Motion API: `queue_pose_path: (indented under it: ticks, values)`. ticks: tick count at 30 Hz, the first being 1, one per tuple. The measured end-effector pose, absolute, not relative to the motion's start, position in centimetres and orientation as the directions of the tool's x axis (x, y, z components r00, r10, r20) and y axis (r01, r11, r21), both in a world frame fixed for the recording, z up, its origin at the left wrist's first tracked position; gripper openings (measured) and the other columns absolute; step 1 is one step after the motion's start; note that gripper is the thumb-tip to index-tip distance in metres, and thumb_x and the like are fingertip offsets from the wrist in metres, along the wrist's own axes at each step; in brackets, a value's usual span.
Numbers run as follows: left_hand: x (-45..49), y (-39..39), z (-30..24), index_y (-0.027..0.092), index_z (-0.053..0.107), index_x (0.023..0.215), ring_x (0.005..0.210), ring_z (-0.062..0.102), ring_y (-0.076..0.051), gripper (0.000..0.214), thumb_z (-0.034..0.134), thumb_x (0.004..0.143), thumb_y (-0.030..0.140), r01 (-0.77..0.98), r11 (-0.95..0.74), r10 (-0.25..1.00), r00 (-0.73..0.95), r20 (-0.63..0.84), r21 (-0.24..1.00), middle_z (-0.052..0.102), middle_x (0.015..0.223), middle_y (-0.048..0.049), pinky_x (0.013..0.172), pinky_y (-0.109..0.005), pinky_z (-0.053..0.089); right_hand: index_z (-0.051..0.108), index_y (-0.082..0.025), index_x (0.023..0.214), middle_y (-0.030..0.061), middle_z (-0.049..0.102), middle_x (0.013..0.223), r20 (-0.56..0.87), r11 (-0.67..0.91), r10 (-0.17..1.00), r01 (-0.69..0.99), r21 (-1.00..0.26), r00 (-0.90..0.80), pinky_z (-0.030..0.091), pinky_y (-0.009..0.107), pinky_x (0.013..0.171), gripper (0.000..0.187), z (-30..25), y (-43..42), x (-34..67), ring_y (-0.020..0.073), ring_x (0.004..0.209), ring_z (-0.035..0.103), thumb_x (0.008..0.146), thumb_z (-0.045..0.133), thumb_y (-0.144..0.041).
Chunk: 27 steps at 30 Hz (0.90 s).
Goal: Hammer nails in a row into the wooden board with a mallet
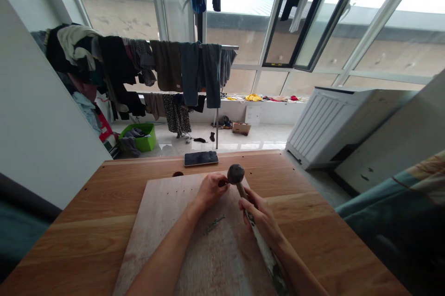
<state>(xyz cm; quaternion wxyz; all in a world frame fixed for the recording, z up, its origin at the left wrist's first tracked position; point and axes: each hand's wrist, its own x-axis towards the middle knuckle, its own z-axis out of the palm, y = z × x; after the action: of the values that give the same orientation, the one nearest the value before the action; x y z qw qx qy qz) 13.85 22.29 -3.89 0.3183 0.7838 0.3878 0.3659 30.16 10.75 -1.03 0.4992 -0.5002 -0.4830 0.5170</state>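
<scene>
My right hand point(259, 215) is wrapped round the handle of a hammer point(236, 174), whose dark rounded head is raised above a pale wooden board point(156, 231). Close beside the head, my left hand point(212, 190) has its fingers pinched together near the board's far edge. Whatever is between those fingertips is too small to make out. Several metal screws or nails point(214, 224) lie loose on the board between my forearms. A row of small dark dots point(176, 191) marks the board to the left of my left hand.
The board lies on a wooden table point(86, 222). A phone point(201, 158) and a small dark round object point(177, 174) sit past its far edge. Beyond stand a clothes rack point(217, 124), a green basket point(149, 137) and a white ribbed cabinet point(313, 124).
</scene>
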Motion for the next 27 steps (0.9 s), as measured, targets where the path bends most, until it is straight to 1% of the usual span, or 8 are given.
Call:
queue_pose_path:
  ticks: [4,9,13,17,19,23,25,27]
  values:
    - [13.8,22.3,-3.9,0.018,0.078,0.082,0.067,0.062,-0.014,0.014,0.063,0.079,0.017,0.380,-0.496,0.841,0.433,0.323,0.781,0.070,0.074,-0.0010,0.066,-0.024,0.045,0.059,-0.019,0.126,-0.0045,0.055,0.072,-0.023,-0.023,1.000,-0.045,-0.999,0.008,0.032,0.018,0.030,0.051,-0.8,10.5,30.1,0.0056,0.034,0.045,0.085,0.064,-0.051]
    - [13.9,22.3,-4.0,0.017,0.076,0.082,0.070,0.063,-0.015,0.014,0.063,0.079,0.015,0.413,-0.493,0.842,0.449,0.300,0.765,0.071,0.077,-0.0017,0.068,-0.024,0.046,0.062,-0.018,0.120,-0.0040,0.057,0.072,-0.041,-0.041,0.999,0.001,-0.999,0.019,0.035,0.020,0.032,0.047,-1.1,10.7,30.3,0.0068,0.036,0.048,0.085,0.065,-0.049]
    - [13.8,22.1,-3.2,0.016,0.072,0.092,0.073,0.063,-0.015,0.014,0.065,0.083,0.024,0.461,-0.486,0.838,0.486,0.247,0.743,0.070,0.080,-0.0026,0.071,-0.026,0.048,0.060,-0.018,0.120,-0.0047,0.056,0.070,-0.021,-0.019,0.997,-0.029,-0.999,0.080,0.036,0.020,0.034,0.045,-1.6,10.9,30.5,0.0071,0.037,0.046,0.087,0.063,-0.048]
    - [12.9,22.1,-1.2,0.017,0.067,0.104,0.074,0.062,-0.016,0.030,0.067,0.081,0.036,0.535,-0.474,0.820,0.558,0.128,0.699,0.069,0.087,-0.0031,0.066,-0.025,0.047,0.060,-0.016,0.112,-0.0044,0.056,0.067,-0.032,-0.030,0.993,-0.017,-0.999,0.113,0.035,0.022,0.034,0.044,-1.3,11.1,30.6,0.0084,0.037,0.046,0.085,0.063,-0.050]
    - [12.3,22.0,0.0,0.018,0.070,0.095,0.069,0.060,-0.016,0.027,0.070,0.074,0.035,0.584,-0.475,0.790,0.612,0.027,0.658,0.069,0.083,-0.0017,0.060,-0.025,0.045,0.060,-0.015,0.110,-0.0044,0.056,0.065,-0.042,-0.041,0.991,-0.009,-0.999,0.125,0.035,0.023,0.033,0.045,-1.1,11.2,30.6,0.0091,0.036,0.046,0.082,0.064,-0.050]
    - [11.7,20.9,1.6,0.020,0.069,0.059,0.049,0.053,-0.014,0.011,0.076,0.057,0.028,0.643,-0.509,0.672,0.712,-0.203,0.572,0.061,0.054,0.0029,0.050,-0.026,0.038,0.059,-0.017,0.107,-0.0057,0.054,0.062,-0.066,-0.064,0.988,-0.020,-0.998,0.137,0.034,0.023,0.033,0.045,-0.9,11.3,30.6,0.0098,0.035,0.045,0.080,0.064,-0.052]
    - [12.0,20.1,1.9,0.020,0.064,0.048,0.045,0.051,-0.016,0.018,0.079,0.053,0.029,0.664,-0.531,0.658,0.715,-0.238,0.526,0.054,0.045,0.0025,0.050,-0.028,0.039,0.059,-0.018,0.103,-0.0063,0.053,0.060,-0.066,-0.064,0.988,-0.017,-0.998,0.139,0.034,0.023,0.033,0.043,-0.8,11.4,30.6,0.0101,0.035,0.045,0.080,0.064,-0.053]
    - [12.6,19.2,2.0,0.022,0.060,0.042,0.047,0.051,-0.018,0.024,0.081,0.051,0.029,0.677,-0.553,0.675,0.706,-0.216,0.485,0.049,0.043,0.0022,0.053,-0.031,0.041,0.059,-0.018,0.100,-0.0067,0.051,0.057,-0.062,-0.061,0.989,-0.008,-0.998,0.136,0.034,0.023,0.033,0.040,-0.8,11.4,30.6,0.0102,0.035,0.044,0.081,0.063,-0.054]
